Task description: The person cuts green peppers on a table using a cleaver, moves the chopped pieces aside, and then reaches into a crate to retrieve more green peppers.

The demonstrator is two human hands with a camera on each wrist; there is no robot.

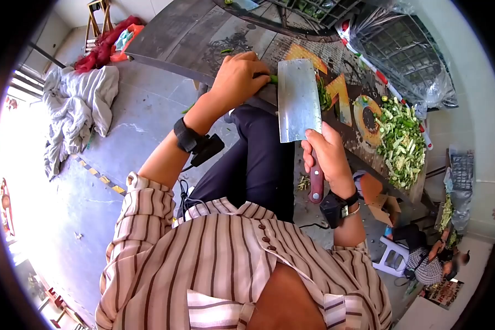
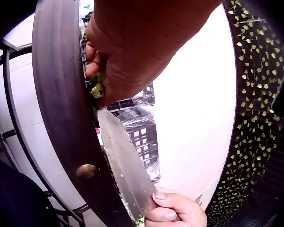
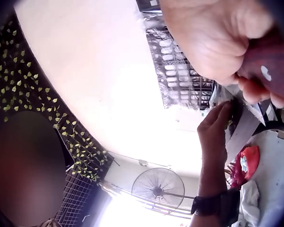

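Observation:
The right hand [image 1: 329, 151] grips the dark red handle [image 1: 316, 181] of a wide cleaver [image 1: 299, 99], its blade over the table edge. In the left wrist view the blade [image 2: 125, 158] reaches up close to the left hand [image 2: 128, 56], whose curled fingers pinch a green vegetable [image 2: 97, 89]. The head view shows the left hand [image 1: 237, 77] at the table edge, a green tip [image 1: 273, 80] sticking out towards the blade. Cut green pieces [image 1: 323, 94] lie just beyond the blade, partly hidden by it. The right wrist view has the right hand [image 3: 217, 42] around the handle [image 3: 270, 66].
A large heap of chopped green vegetable [image 1: 401, 143] covers the table's right end. Black crates [image 1: 396, 49] in plastic and a red-and-white stick [image 1: 377, 71] lie beyond. A cardboard box [image 1: 379, 201], a white stool [image 1: 391, 256] and another person [image 1: 426, 264] are at lower right.

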